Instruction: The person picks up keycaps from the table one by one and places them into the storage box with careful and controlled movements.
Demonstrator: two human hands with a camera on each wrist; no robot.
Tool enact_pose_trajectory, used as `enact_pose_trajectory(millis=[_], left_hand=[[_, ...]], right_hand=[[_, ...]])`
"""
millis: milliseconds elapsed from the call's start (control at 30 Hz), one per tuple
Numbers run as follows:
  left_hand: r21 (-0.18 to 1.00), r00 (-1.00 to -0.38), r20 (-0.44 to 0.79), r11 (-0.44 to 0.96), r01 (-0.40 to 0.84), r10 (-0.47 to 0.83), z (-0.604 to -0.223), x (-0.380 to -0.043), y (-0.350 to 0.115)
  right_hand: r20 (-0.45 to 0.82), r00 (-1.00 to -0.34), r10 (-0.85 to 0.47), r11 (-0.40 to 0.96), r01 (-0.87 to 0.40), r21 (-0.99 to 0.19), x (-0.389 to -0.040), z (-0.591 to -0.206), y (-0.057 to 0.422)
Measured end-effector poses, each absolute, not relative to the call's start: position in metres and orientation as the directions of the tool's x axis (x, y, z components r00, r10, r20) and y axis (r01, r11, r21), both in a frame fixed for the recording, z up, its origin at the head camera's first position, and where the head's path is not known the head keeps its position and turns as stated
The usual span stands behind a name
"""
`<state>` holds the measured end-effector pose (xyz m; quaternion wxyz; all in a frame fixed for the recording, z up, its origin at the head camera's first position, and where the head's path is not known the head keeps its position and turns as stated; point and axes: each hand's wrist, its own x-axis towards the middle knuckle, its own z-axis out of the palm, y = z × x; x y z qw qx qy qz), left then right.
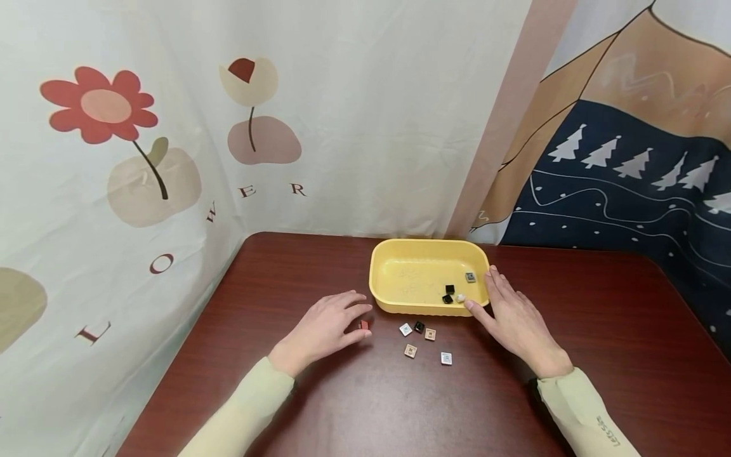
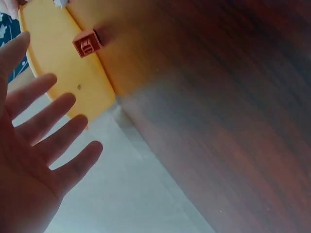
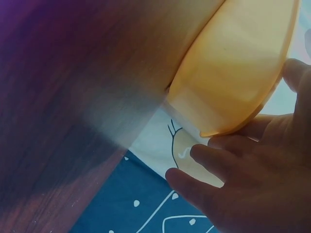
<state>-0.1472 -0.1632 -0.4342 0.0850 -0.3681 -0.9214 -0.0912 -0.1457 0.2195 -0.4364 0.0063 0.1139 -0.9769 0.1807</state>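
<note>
My left hand (image 1: 328, 325) hovers over the table left of the yellow tray (image 1: 394, 306), fingers spread. A red keycap (image 1: 364, 325) lies near its thumb and fingertips; the left wrist view shows the same red keycap (image 2: 87, 43) apart from the fingers, its hollow underside visible. At the tray's right end, my right hand (image 1: 516, 320) touches the rim with fairly straight fingers, thumb at the near corner. Inside the tray are a grey keycap (image 1: 471, 277), two black keycaps (image 1: 450, 289) and a whitish piece (image 1: 460, 298).
In front of the tray lie several loose keycaps: a white keycap (image 1: 405, 329), a black keycap (image 1: 419, 327), a tan keycap (image 1: 430, 334), another tan keycap (image 1: 410, 351) and another white keycap (image 1: 447, 358). A printed curtain (image 1: 354, 127) hangs behind the dark wooden table (image 1: 365, 406).
</note>
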Motion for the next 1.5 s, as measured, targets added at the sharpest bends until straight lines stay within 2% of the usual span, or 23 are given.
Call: enact_pose_trajectory(millis=[167, 300, 800, 1100, 1267, 1500], left_hand=[[0.093, -0.66, 0.245, 0.661, 0.745, 0.71, -0.437, -0.149, -0.159], [0.081, -0.642, 0.26, 0.646, 0.759, 0.722, -0.44, -0.151, -0.156], [-0.024, -0.674, 0.191, 0.69, 0.724, 0.714, -0.445, -0.15, -0.152], [-0.061, -0.659, 0.202, 0.681, 0.73, 0.724, -0.444, -0.151, -0.152], [-0.041, -0.658, 0.225, 0.682, 0.73, 0.718, -0.441, -0.15, -0.153], [0.045, -0.66, 0.294, 0.68, 0.732, 0.691, -0.435, -0.147, -0.151]], right_hand=[[0.075, -0.971, -0.225, 0.906, -0.237, -0.351, -0.146, -0.437, 0.22], [0.089, -0.969, -0.233, 0.904, -0.249, -0.347, -0.146, -0.438, 0.22], [0.109, -0.965, -0.237, 0.899, -0.26, -0.351, -0.147, -0.438, 0.219], [0.104, -0.967, -0.231, 0.901, -0.254, -0.352, -0.147, -0.439, 0.22], [0.112, -0.966, -0.235, 0.899, -0.26, -0.353, -0.146, -0.44, 0.22], [0.11, -0.966, -0.233, 0.898, -0.258, -0.357, -0.146, -0.44, 0.22]])
